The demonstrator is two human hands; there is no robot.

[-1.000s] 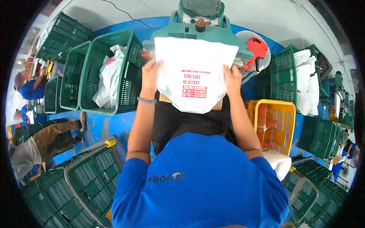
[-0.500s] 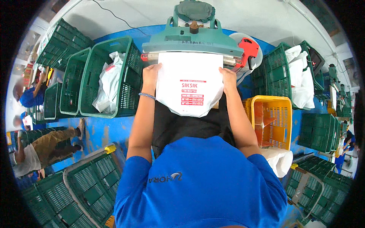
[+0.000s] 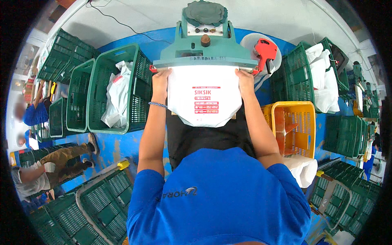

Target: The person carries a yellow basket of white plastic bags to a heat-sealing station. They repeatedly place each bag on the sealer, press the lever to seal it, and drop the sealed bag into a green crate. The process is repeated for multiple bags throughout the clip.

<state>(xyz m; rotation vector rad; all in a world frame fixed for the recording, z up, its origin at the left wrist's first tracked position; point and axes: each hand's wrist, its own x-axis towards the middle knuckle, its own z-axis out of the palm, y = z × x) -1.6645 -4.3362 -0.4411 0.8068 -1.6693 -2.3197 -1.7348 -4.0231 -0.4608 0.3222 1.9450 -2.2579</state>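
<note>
A white plastic bag with red print hangs between my hands, its top edge under the lowered jaw of a green bag sealer. My left hand pinches the bag's upper left corner, close to the sealer's left end. At the upper right corner, my right hand grips the bag the same way. Both hands are closed, and the bag's rounded lower end bulges toward me over my lap. Right of the sealer lies a red label gun. A dark green cloth rests on top of the sealer.
At left, a green crate holds white bags. Another green crate with white bags stands at right. A yellow crate sits beside my right forearm. Co-workers are at the far left; stacked green crates lie behind.
The sealer's jaw has come down over the bag's top edge, hiding the bar seen before. My hands still hold both corners. The view has shifted slightly.
</note>
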